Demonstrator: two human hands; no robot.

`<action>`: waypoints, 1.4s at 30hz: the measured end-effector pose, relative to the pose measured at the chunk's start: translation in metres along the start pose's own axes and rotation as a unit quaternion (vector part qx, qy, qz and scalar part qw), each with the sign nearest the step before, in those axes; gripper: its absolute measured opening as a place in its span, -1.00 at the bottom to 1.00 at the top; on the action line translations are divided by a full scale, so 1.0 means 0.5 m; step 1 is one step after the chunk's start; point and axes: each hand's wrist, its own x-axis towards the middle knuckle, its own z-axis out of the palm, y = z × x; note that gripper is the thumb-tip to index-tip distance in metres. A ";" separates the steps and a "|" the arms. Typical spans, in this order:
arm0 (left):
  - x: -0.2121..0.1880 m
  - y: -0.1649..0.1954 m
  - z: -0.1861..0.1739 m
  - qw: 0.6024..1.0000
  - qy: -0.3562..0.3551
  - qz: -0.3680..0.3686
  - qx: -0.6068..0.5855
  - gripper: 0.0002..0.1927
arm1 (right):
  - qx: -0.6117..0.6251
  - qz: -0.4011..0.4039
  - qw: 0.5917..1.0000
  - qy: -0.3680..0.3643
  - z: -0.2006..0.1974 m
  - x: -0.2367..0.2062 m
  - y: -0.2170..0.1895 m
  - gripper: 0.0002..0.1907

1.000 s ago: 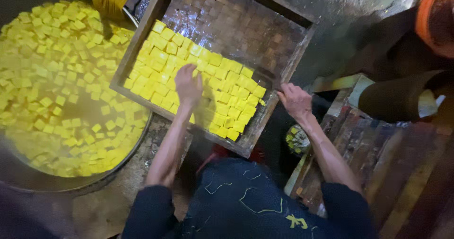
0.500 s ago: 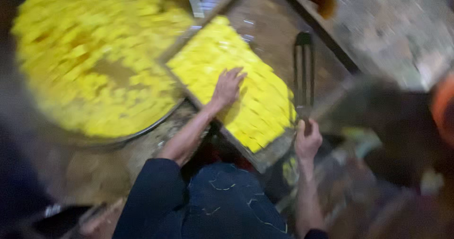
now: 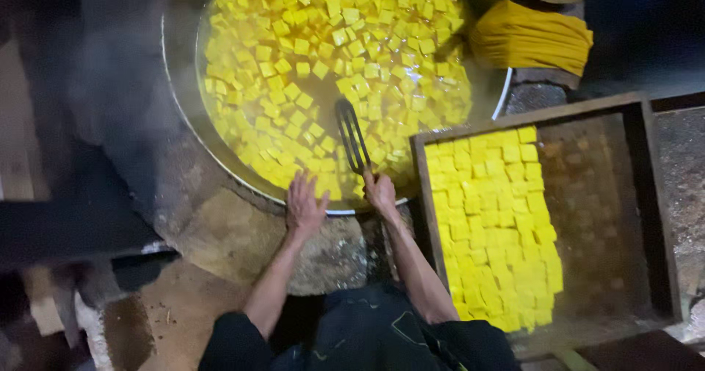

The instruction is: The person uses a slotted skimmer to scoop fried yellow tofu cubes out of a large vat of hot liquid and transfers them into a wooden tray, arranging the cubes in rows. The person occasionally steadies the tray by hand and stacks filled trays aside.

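Observation:
A big round metal pan (image 3: 183, 114) holds many yellow cubes (image 3: 323, 55) floating in yellowish liquid. My right hand (image 3: 380, 192) grips the handle of a dark slotted spatula (image 3: 352, 137), whose blade reaches over the pan among the cubes. My left hand (image 3: 305, 204) rests with spread fingers at the pan's near rim and holds nothing. To the right stands a wooden tray (image 3: 631, 195) with its left half packed with yellow cubes (image 3: 499, 224) in rows.
A folded yellow cloth (image 3: 530, 37) lies beyond the tray by the pan's far right rim. The pan is set in a rough stone or clay surround (image 3: 235, 239). Dark shapes fill the left side (image 3: 66, 195).
My view swung from the tray to the pan. My left hand left the tray's cubes and moved to the pan's rim. My right hand now holds the spatula over the pan.

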 end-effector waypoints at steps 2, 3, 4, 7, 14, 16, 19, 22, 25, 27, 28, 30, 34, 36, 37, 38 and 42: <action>0.010 0.000 0.001 1.000 -0.013 -0.013 -0.024 -0.44 | -0.032 0.018 0.999 0.005 0.032 0.040 -0.015 -0.53; 0.015 0.000 -0.001 0.999 -0.005 -0.020 -0.041 -0.44 | -0.049 0.009 0.999 0.013 0.045 0.063 -0.023 -0.55; 0.019 0.000 -0.004 0.998 0.004 -0.027 -0.057 -0.44 | -0.066 0.000 0.998 0.021 0.057 0.087 -0.032 -0.57; 0.025 -0.002 -0.015 0.998 -0.041 -0.033 -0.043 -0.45 | -0.040 -0.028 0.997 0.065 0.096 0.168 -0.078 -0.51; 0.036 -0.004 -0.018 0.995 -0.059 -0.058 -0.051 -0.49 | -0.154 -0.114 0.979 0.063 0.083 0.253 -0.142 -0.54; 0.038 -0.006 -0.016 0.994 -0.075 -0.069 -0.049 -0.51 | -0.104 -0.072 0.991 0.047 0.076 0.261 -0.141 -0.56; 0.039 -0.010 -0.011 0.991 -0.096 -0.082 -0.053 -0.52 | -0.221 -0.122 0.965 0.073 0.082 0.286 -0.151 -0.53; 0.036 -0.012 -0.009 0.992 -0.093 -0.069 -0.046 -0.52 | -0.093 -0.123 0.988 0.017 0.100 0.313 -0.183 -0.48; 0.031 -0.012 -0.009 0.994 -0.073 -0.062 -0.054 -0.56 | -0.011 -0.149 0.989 0.016 0.103 0.300 -0.217 -0.53; 0.025 -0.011 -0.010 0.995 -0.053 -0.059 -0.054 -0.56 | 0.032 -0.175 0.984 0.000 0.088 0.267 -0.219 -0.54; 0.023 -0.009 -0.009 0.996 -0.043 -0.054 -0.055 -0.56 | 0.053 -0.189 0.980 -0.005 0.068 0.243 -0.217 -0.55; 0.017 -0.007 -0.006 0.997 -0.035 -0.049 -0.055 -0.56 | 0.101 -0.202 0.974 0.000 0.011 0.184 -0.200 -0.61; -0.002 -0.007 0.013 0.999 -0.020 -0.030 -0.016 -0.55 | 0.169 -0.218 0.960 0.047 -0.155 0.042 -0.120 -0.70; -0.016 -0.009 0.030 0.997 0.055 -0.025 -0.051 -0.60 | 0.167 -0.223 0.956 0.092 -0.268 -0.042 -0.051 -0.71; -0.024 -0.010 0.039 0.997 0.070 0.001 -0.032 -0.61 | 0.168 -0.217 0.954 0.118 -0.320 -0.099 -0.003 -0.72; -0.038 -0.014 0.043 0.996 0.077 0.032 -0.013 -0.61 | 0.156 -0.205 0.955 0.150 -0.367 -0.163 0.053 -0.72; -0.073 0.021 0.057 0.988 0.114 0.098 -0.022 -0.61 | 0.073 -0.140 0.939 0.306 -0.561 -0.424 0.284 -0.71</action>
